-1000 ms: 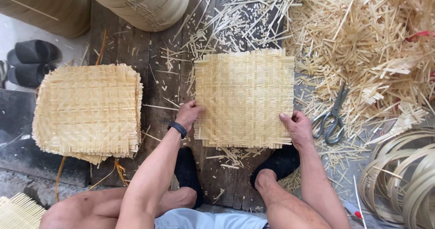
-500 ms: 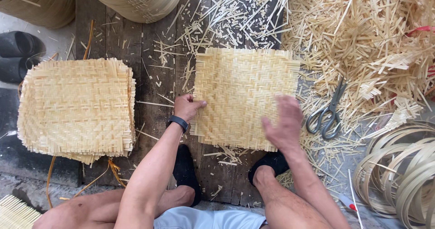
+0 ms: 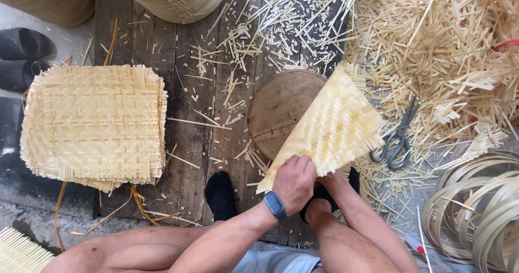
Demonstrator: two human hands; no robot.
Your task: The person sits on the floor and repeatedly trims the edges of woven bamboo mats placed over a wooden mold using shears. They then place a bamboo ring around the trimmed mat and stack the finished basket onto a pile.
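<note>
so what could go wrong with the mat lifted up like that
1. The woven mat is tilted up and gripped only at its lower edge by the left hand, with the right hand mostly hidden beneath it; the loose strip ends along its fringe could snag or work out of the weave.
2. The scissors lie right beside the mat among the offcuts, half buried, so a hand reaching that way might catch the blades.

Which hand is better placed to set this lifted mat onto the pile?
Left. The left hand grips the woven mat on top and sits nearer the stack of mats; the right hand is tucked underneath.
</note>
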